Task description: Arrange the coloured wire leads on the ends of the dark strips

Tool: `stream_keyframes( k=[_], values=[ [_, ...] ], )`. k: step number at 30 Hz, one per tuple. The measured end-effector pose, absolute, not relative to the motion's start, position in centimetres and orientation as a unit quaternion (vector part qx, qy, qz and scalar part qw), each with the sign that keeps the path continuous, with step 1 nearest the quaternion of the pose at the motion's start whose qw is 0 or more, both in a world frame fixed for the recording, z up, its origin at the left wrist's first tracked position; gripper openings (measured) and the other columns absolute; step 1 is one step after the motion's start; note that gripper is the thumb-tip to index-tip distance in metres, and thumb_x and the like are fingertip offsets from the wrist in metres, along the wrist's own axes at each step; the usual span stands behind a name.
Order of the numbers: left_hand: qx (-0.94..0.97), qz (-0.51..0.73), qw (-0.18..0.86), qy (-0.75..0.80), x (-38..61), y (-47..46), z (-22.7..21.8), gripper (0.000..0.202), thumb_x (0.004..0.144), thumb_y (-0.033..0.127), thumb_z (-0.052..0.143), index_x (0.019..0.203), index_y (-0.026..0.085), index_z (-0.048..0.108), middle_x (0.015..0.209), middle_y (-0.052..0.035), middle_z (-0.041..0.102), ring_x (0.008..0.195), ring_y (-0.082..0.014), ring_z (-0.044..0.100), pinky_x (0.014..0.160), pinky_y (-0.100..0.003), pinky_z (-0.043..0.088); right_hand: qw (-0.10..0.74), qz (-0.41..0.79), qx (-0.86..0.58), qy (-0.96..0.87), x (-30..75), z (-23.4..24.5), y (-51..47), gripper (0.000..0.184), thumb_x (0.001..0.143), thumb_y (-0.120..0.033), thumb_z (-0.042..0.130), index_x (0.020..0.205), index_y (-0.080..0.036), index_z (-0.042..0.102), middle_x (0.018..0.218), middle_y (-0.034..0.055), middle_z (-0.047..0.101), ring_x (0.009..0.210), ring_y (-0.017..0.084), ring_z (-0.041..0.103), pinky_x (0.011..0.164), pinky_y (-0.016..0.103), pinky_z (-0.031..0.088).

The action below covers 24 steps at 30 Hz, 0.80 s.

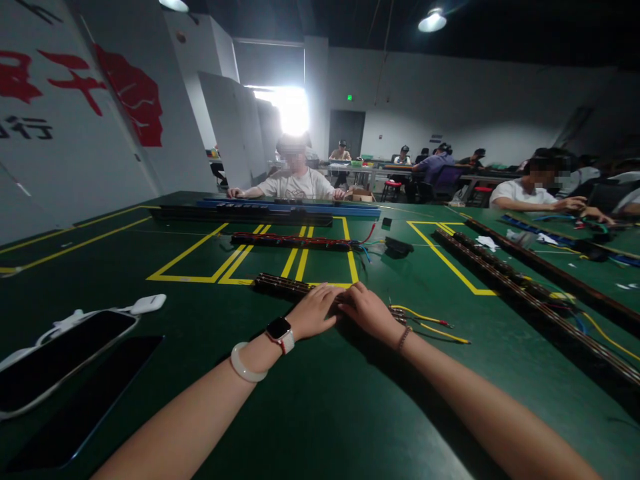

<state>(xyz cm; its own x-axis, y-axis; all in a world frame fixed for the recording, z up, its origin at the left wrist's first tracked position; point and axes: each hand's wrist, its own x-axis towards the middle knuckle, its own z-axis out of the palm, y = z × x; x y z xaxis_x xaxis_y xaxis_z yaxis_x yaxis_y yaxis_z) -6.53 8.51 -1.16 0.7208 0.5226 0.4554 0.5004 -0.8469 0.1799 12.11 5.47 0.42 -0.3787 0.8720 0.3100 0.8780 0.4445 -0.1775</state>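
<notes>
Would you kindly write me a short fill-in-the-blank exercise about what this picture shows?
1. A watch is worn on the ____ wrist.
2. The left hand and the ____ hand are both at the dark strip.
3. The loose wires nearest that strip are mostly ____ in colour.
4. The tabletop is coloured ____.

Missing words: left; right; yellow; green.
</notes>
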Motion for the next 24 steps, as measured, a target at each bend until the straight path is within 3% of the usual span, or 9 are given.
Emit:
stream_keyframes(
  k=[7,10,15,19,24],
  values=[
    [0.922,0.231,0.043,0.308,-6.6,8.4,-0.9,0.052,0.084,0.035,0.055,0.13,0.019,0.038,0.13,-0.0113,0.051,0.123,-0.0241,0.045,0.107,-0.044,0.03,0.265,0.056,-0.494,-0.826,16.9,4.5,5.5,0.03,0.084,-0.032,0.057,0.111,-0.018,0.054,0.11,0.0091,0.056,0.101,0.021,0.056,0.087,0.036,0.045],
    [0.924,0.226,0.049,0.306,-6.7,8.2,-0.4,0.051,0.086,0.038,0.051,0.132,0.019,0.039,0.13,-0.0112,0.05,0.122,-0.0241,0.044,0.107,-0.045,0.029,0.22,0.116,-0.535,-0.807,21.6,5.7,5.4,0.032,0.081,-0.042,0.059,0.102,-0.018,0.058,0.105,0.0083,0.06,0.096,0.021,0.057,0.085,0.035,0.046],
    [0.93,0.208,0.04,0.3,-7.4,8.3,0.2,0.051,0.085,0.036,0.051,0.135,0.028,0.039,0.128,-0.0077,0.052,0.118,-0.0247,0.046,0.102,-0.045,0.032,0.123,0.259,-0.574,-0.767,27.1,4.3,4.8,0.049,0.078,-0.054,0.057,0.108,-0.016,0.061,0.105,0.0091,0.063,0.094,0.021,0.059,0.082,0.033,0.047],
    [0.935,0.167,0.018,0.312,-9.0,8.7,0.8,0.05,0.087,0.037,0.048,0.135,0.03,0.04,0.125,-0.0074,0.052,0.116,-0.0248,0.046,0.099,-0.043,0.034,0.119,0.295,-0.563,-0.762,27.0,2.7,4.6,0.051,0.08,-0.053,0.054,0.112,-0.015,0.061,0.103,0.0091,0.064,0.088,0.02,0.06,0.077,0.031,0.048],
    [0.93,0.12,-0.018,0.346,-12.6,8.7,1.4,0.05,0.089,0.038,0.044,0.138,0.029,0.036,0.128,-0.0082,0.05,0.115,-0.0252,0.046,0.098,-0.042,0.036,0.15,0.286,-0.542,-0.776,24.2,2.2,5.5,0.048,0.086,-0.055,0.044,0.104,-0.016,0.065,0.103,0.0087,0.065,0.09,0.021,0.06,0.08,0.033,0.047]
  ],
)
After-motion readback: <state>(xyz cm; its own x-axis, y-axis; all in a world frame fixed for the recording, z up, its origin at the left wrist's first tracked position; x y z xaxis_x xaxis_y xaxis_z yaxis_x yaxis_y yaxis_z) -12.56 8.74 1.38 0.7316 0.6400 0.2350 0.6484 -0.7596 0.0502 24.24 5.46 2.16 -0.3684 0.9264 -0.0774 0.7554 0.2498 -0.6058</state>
